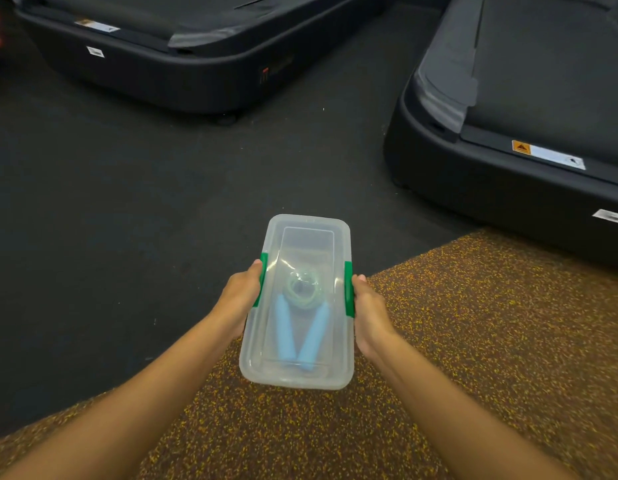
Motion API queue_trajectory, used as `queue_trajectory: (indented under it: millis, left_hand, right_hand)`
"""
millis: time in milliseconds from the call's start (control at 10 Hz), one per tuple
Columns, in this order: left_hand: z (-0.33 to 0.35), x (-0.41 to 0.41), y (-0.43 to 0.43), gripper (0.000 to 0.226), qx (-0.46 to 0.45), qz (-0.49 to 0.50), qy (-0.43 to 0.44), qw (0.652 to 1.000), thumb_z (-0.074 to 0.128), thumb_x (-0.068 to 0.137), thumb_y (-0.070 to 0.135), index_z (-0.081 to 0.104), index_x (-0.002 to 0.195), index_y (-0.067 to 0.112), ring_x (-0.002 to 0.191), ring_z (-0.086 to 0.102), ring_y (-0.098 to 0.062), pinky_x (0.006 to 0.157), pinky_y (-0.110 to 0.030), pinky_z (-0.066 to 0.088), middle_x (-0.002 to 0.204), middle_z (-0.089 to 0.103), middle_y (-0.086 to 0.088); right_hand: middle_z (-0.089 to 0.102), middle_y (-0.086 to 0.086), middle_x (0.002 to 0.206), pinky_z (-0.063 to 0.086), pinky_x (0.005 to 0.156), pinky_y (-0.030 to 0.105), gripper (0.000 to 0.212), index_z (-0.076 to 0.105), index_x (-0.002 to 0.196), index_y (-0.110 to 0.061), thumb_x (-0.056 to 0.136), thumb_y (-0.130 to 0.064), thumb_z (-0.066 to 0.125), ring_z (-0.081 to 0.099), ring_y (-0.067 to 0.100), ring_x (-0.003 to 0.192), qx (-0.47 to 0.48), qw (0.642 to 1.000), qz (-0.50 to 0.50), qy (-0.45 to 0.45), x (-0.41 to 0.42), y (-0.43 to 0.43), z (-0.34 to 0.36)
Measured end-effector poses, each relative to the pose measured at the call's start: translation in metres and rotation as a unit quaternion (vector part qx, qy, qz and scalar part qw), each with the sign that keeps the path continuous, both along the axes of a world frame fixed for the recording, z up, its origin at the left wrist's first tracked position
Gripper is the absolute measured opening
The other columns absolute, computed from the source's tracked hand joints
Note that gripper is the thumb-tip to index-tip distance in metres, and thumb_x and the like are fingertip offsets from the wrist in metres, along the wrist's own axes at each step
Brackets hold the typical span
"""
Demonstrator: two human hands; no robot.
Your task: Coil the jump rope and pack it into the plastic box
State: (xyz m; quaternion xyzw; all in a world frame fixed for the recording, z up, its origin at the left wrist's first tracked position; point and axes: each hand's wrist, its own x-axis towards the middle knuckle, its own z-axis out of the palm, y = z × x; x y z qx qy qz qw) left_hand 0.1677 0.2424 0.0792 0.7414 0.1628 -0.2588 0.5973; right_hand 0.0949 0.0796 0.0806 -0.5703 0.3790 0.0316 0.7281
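Above the floor, where the black mat (162,202) meets the speckled brown mat (473,341) near two treadmills (542,98), you hold the plastic box (297,299) in the air with both hands. Its clear lid is on, and the green latches (349,289) seem to be closed, one on each long side. Your left hand (240,299) and right hand (368,313) press on these two sides, the fingers wrapped around the box edges at the latches. Inside lies the jump rope (302,289), coiled in a small green ring, with its two light blue handles (283,330) pointing toward you. I judge the box light, stiff and a little slippery, so hold it at the latches and keep it level
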Motion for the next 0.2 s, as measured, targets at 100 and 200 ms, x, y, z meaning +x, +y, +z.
queue_trajectory:
  millis: [100, 200]
  left_hand:
    - [0.004, -0.003, -0.003, 0.053, 0.064, -0.049, -0.03, 0.996, 0.031, 0.097, 0.047, 0.049, 0.132, 0.013, 0.125, 0.047, -0.024, 0.101, -0.04, 0.041, 0.139, 0.049, -0.008]
    - [0.027, -0.006, -0.019, 0.062, 0.16, -0.116, -0.112, 0.974, 0.026, 0.098, 0.045, 0.005, 0.15, 0.016, 0.146, 0.003, -0.022, 0.118, -0.041, 0.008, 0.159, 0.002, -0.004]
  right_hand:
    - [0.054, 0.006, 0.132, 0.047, 0.088, 0.033, 0.047, 0.042, 0.138, -0.017, 0.099, -0.04, 0.028, 0.055, 0.019, 0.113, -0.077, 0.996, 0.037, 0.005, -0.002, -0.002, 0.004]
    - [0.019, -0.001, 0.157, 0.018, 0.117, 0.045, 0.054, 0.015, 0.148, -0.026, 0.098, -0.044, 0.025, 0.018, 0.019, 0.144, -0.222, 0.972, 0.079, 0.002, 0.002, -0.016, 0.019]
